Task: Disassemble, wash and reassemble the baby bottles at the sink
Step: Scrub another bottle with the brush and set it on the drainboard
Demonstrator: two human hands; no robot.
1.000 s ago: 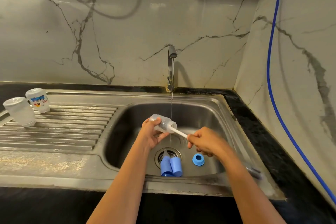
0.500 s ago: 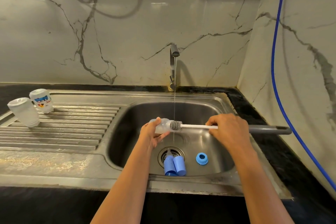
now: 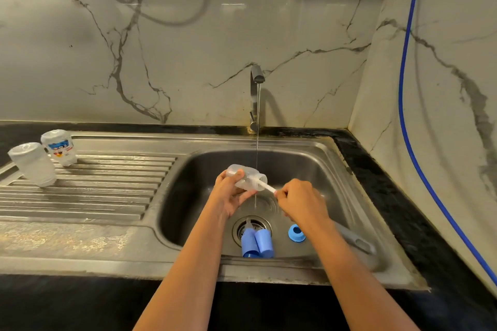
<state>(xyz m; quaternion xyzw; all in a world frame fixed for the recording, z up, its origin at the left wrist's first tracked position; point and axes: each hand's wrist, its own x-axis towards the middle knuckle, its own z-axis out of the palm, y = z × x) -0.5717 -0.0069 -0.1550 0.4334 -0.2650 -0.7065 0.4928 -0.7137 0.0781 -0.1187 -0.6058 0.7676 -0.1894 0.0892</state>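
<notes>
— While the tap [image 3: 255, 94] drops a thin stream into the sink [image 3: 336, 169], where is the bottle that is being washed?
— Above the middle of the basin, lying tilted with its mouth toward the right. The left hand [image 3: 228, 196] grips the clear bottle [image 3: 246, 177], fingers and thumb curled round its body.
— And the right hand [image 3: 301, 201]?
— Its fingers are closed round the bottle brush [image 3: 266, 186]. The white shaft runs from that fist into the bottle's mouth, and the grey handle sticks out past the wrist toward the near right of the basin.
— What lies on the basin floor?
— Two blue caps [image 3: 248, 243], side by side and touching, over the near edge of the drain [image 3: 242, 226]. A blue ring [image 3: 295, 232] sits near them on the right, apart.
— Anything on the drainboard [image 3: 107, 183]?
— Two more bottles stand at its far left: a plain one [image 3: 33, 164], and a printed one [image 3: 59, 146] just beside it, farther back.
</notes>
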